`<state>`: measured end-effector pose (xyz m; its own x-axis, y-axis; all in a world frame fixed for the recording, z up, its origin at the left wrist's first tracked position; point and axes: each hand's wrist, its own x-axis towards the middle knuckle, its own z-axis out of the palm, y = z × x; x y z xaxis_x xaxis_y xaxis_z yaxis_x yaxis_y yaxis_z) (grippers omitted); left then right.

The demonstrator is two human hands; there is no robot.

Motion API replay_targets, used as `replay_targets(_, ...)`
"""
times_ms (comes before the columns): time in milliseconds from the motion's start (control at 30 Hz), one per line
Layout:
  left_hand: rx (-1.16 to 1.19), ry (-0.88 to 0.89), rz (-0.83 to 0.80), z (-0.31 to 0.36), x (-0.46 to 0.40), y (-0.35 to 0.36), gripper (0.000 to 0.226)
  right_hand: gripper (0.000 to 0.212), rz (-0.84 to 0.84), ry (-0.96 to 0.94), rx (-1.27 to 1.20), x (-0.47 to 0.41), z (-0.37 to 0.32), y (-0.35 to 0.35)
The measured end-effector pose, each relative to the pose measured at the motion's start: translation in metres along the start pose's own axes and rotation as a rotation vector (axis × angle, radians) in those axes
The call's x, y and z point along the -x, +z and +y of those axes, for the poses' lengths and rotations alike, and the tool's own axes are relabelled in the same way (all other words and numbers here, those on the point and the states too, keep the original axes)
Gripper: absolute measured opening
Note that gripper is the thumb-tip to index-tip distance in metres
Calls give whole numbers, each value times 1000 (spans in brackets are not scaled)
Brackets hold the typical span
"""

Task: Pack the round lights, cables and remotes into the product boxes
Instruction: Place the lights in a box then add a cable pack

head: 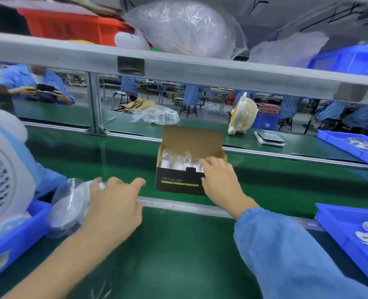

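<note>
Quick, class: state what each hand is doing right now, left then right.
Left hand: open, fingers spread, resting on the bagged lights, gripping nothing.
Right hand: open, fingers laid over the front rim of the open product box.

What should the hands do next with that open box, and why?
Probably the left hand should lift the bagged round light it rests on toward the product box. The box stands open on the green belt, bagged white items already show inside, and the right hand steadies its right front corner, so another light seems due.
</note>
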<state>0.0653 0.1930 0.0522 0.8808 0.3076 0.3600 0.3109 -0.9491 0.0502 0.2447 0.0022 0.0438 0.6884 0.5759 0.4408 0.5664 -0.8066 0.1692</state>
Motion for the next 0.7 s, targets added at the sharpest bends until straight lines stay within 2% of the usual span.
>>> replay_targets(33,-230,-31,-46,-16,-7,-6,59,42,-66,30,61,-13,1,6)
replay_targets(67,-351,-77,-90,-28,-13,-11,71,39,-128,54,112,-23,2,10)
replay_targets(100,-365,-116,-113,-37,-17,-13,78,37,-183,62,151,-31,3,12)
replay_targets(167,-202,-130,-128,-45,-24,-11,81,30,-278,37,172,-43,7,12)
replay_targets(267,344,-108,-109,-33,-23,-5,70,25,-402,-30,125,-40,15,-3)
replay_targets(300,444,-70,-56,-26,-19,-3,62,26,-399,-56,131,-33,19,-12)
replay_targets(467,545,345,304,34,11,-7,44,25,-259,-181,64,68,24,-70)
replay_targets(500,563,457,323,49,18,-12,46,25,-257,-202,22,95,24,-78)
replay_targets(567,544,608,180,80,32,-15,70,22,-208,-265,-61,150,25,-93)
replay_targets(633,323,687,-9,107,43,-14,91,11,-127,-294,-209,190,29,-109)
replay_targets(700,115,692,-146,126,50,-11,87,10,31,-207,-514,208,53,-125)
